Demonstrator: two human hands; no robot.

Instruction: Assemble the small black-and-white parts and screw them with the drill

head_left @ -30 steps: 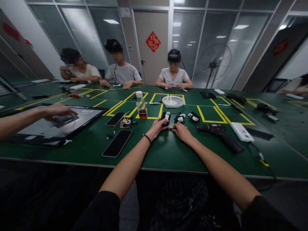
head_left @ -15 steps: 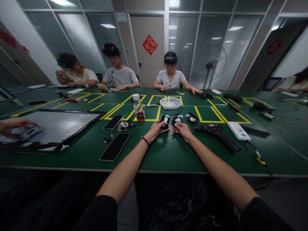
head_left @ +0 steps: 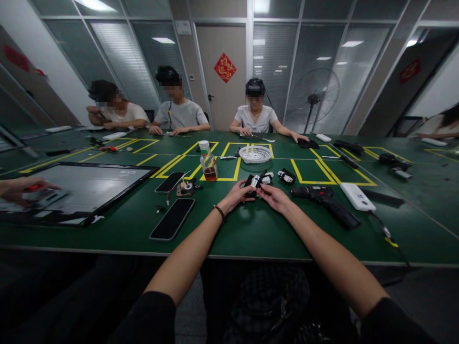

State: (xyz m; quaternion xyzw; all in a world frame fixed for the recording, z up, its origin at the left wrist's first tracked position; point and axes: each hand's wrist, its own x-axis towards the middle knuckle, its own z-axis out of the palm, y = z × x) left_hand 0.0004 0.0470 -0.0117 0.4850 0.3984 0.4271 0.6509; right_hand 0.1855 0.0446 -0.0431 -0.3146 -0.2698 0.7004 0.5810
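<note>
The small part [head_left: 255, 181] is black, with a white piece on top that has a bit of blue on it. It is in the middle of the scene, over the green table [head_left: 233, 234], on the far side of the two hands. The left hand [head_left: 238, 195] pinches it from the left, with the thumb and fingers closed on it. The right hand [head_left: 274, 197] comes in from the right, its fingers bent and close together, with the tips right at the near right side of the part. I cannot tell if those tips pinch it or only touch it. The fingers hide some of the part. Just past it, on the far right, is a second part [head_left: 267, 177], black and white too, and partly hidden. A third part [head_left: 286, 176] lies a little more to the right. The drill [head_left: 327, 201] lies on its side to the right of the right hand, with its front end near that hand. Farther right is a white box [head_left: 357, 197] with a cord [head_left: 383, 229]. To the left are a bottle [head_left: 208, 166] standing up, a near phone [head_left: 172, 220] and a far phone [head_left: 169, 182]. A white basket [head_left: 256, 154] sits on the far side.
</note>
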